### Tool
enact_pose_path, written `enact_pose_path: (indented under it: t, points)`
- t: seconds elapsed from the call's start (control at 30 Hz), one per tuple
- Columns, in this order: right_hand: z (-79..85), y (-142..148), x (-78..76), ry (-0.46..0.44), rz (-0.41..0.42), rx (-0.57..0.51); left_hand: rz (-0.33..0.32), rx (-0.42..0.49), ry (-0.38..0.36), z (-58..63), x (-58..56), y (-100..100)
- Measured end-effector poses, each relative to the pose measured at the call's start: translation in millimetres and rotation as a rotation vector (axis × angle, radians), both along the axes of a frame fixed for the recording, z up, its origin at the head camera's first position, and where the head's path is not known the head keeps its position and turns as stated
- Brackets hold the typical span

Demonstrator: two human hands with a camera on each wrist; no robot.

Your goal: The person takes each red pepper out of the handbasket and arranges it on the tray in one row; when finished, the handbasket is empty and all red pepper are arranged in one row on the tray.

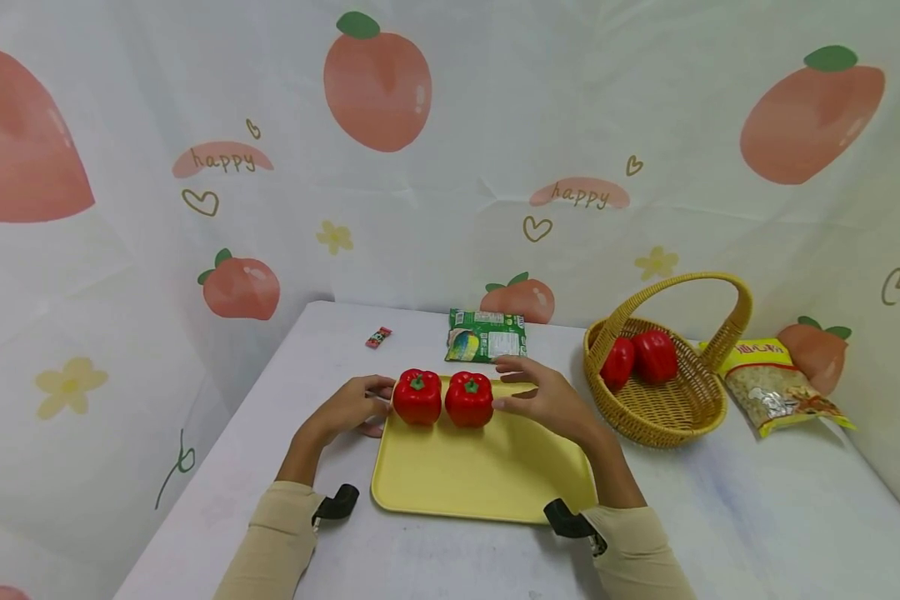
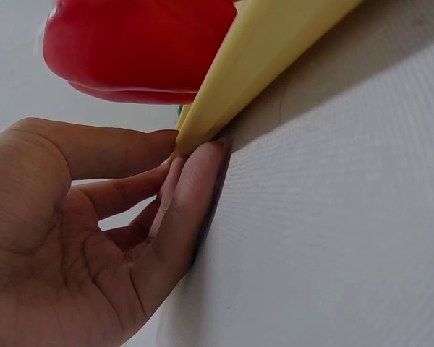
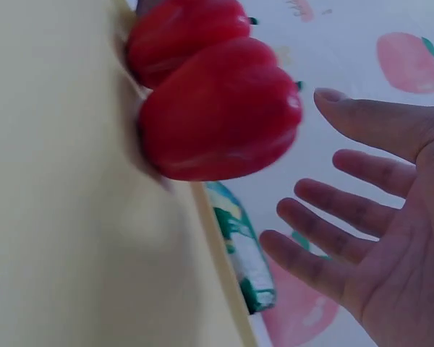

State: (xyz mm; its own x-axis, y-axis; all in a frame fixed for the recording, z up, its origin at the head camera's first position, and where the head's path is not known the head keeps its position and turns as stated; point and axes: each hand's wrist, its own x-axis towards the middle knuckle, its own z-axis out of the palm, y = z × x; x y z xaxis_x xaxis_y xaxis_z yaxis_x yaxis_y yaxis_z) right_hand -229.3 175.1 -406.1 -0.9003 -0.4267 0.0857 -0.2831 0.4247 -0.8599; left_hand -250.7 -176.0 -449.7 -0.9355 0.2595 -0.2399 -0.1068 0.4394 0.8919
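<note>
The left hand [image 1: 351,406] pinched the tray [image 1: 483,479], probably for steadiness; the right hand [image 1: 546,402], fingers apart, flanked a pepper [image 1: 468,407].

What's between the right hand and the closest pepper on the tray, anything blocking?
Nothing visible: the right wrist view shows a clear gap between the right hand and that pepper. The other pepper sits on its far side; the green packet lies beyond the tray.
</note>
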Motion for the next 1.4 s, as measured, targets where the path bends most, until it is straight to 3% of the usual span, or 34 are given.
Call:
enact_pose_path:
  t: [0.27, 0.57, 0.87, 1.2, 1.4]
  points:
    - [13.6, 13.1, 1.6, 0.098, -0.047, -0.011, 0.009, -0.007, -0.011, -1.0, -0.2, -0.2]
    - [20.7, 41.7, 12.3, 0.225, -0.178, -0.016, 0.008, -0.005, -0.006, -0.2, 0.2, -0.1]
    - [27.6, 82.7, 22.3, 0.423, -0.286, 0.083, 0.017, -0.006, -0.006, -0.5, -0.2, 0.1]
    - [34.0, 128.4, 25.5, 0.464, -0.365, 0.172, 0.021, 0.001, -0.009, -1.8, -0.7, -1.0]
    - [37.7, 154.4, 17.3, 0.436, -0.409, 0.223, 0.022, -0.001, -0.005, -2.1, -0.4, -0.6]
